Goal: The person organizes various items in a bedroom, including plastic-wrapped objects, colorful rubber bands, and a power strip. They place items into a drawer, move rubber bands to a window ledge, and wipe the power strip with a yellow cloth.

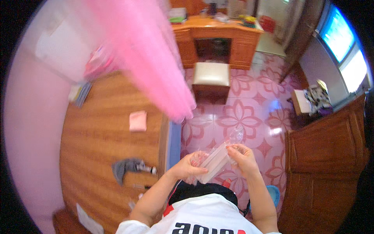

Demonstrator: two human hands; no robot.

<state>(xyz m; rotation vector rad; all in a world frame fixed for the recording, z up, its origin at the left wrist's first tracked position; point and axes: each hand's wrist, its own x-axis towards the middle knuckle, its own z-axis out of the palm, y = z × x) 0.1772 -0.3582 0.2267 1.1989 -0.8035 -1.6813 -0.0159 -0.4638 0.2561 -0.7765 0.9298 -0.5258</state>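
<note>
Both hands hold a crinkled clear plastic package (214,163) in front of my body, with pale, flat, elongated contents inside. My left hand (190,168) grips its lower left end, the thumb lying across the front. Near the upper right end, my right hand (242,157) pinches the loose film between thumb and fingers. A loose flap of the clear film rises above the right hand. What exactly lies inside the wrapping cannot be told.
To the left, a wooden platform (102,131) bears a folded pink cloth (138,121) and a grey cloth item (126,169). Pink netting (157,79) hangs above it. Ahead stand a padded stool (211,74) and a wooden desk (244,44); a wooden cabinet (324,152) is at right, near a blue basin (273,194).
</note>
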